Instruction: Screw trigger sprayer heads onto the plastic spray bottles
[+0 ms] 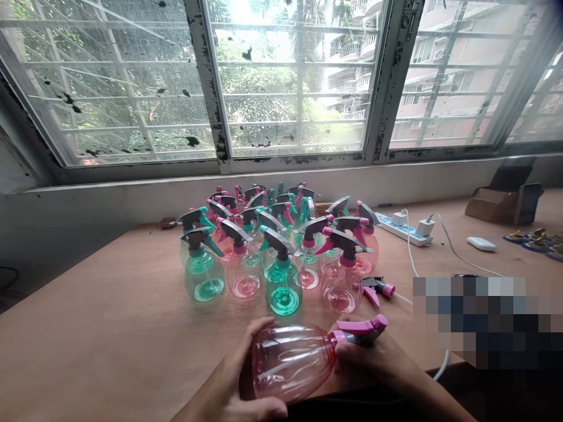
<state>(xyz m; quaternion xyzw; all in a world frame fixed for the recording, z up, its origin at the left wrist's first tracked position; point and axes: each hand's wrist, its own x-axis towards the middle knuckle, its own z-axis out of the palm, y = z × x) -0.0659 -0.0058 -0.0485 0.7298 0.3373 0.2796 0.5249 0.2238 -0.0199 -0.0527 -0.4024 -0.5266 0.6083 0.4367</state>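
Observation:
I hold a pink clear spray bottle lying on its side near the table's front edge. My left hand wraps round its round body. My right hand is closed round the neck, just under the pink and grey trigger head. Behind it stands a cluster of several spray bottles, some teal, some pink, all upright with trigger heads on. A loose pink and grey trigger head with its tube lies on the table to the right of the cluster.
The wooden table runs under a wide barred window. A white power strip with plugs and cables lies at the right. Further right are a cardboard box, a small white device and a blurred patch.

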